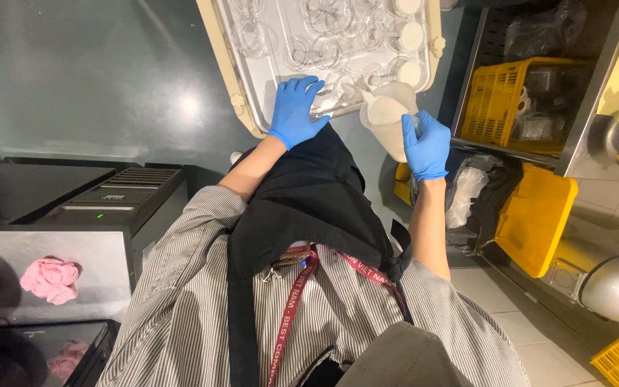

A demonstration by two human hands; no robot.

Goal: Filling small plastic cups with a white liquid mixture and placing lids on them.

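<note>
While my right hand [426,147] in its blue glove is closed around the handle of a white plastic jug [390,115], I keep the jug tilted over the near edge of the tray [227,68]. My left hand [294,111] lies flat, fingers apart, on clear small cups [327,100] in this tray. To my right stands a yellow crate [499,100].
</note>
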